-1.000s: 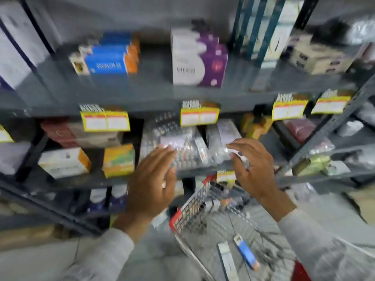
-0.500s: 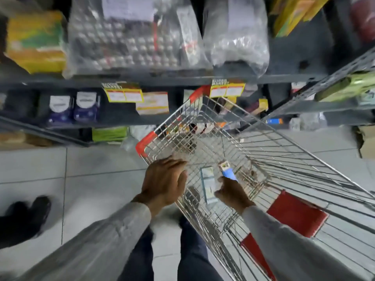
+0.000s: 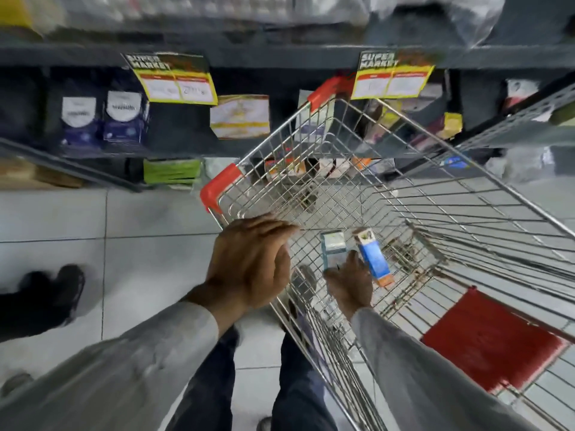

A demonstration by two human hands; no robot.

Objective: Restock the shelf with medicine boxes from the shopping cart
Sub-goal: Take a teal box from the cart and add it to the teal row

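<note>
The wire shopping cart stands in front of me against the grey shelf. On its floor lie a white and teal medicine box and a blue medicine box with an orange end. My right hand is down inside the cart, its fingers closed on the lower part of the blue box, which is tilted up; it also covers the near end of the white box. Over the cart's left rim hovers my left hand, palm down and holding nothing.
Yellow price labels hang from the shelf edge. Purple and white boxes and green packs sit on the lower shelves. A red seat flap lies in the cart's near end. Another person's black shoe is on the tiled floor at left.
My view dropped from the shelf to the cart. Both hands left the blister packs; the right hand reached into the cart and took hold of the blue box, and the left moved over the rim.
</note>
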